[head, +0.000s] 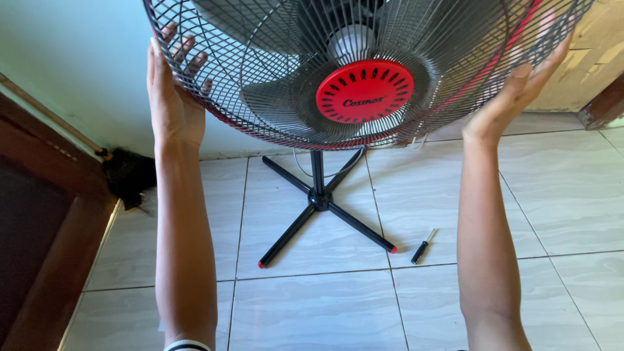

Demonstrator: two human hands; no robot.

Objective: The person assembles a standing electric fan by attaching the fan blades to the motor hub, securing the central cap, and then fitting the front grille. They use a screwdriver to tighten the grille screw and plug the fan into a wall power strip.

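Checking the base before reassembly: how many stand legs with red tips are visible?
2 red tips show: front-left leg tip and front-right leg tip. Two rear legs run up behind the fan guard, so their tips are hidden.

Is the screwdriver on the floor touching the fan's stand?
Apart. The head view shows bare tile between the screwdriver and the nearest red-tipped leg of the stand.

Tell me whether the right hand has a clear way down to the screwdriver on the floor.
Probably yes: the right hand is pressed to the fan guard, but the tiles between it and the screwdriver are bare.
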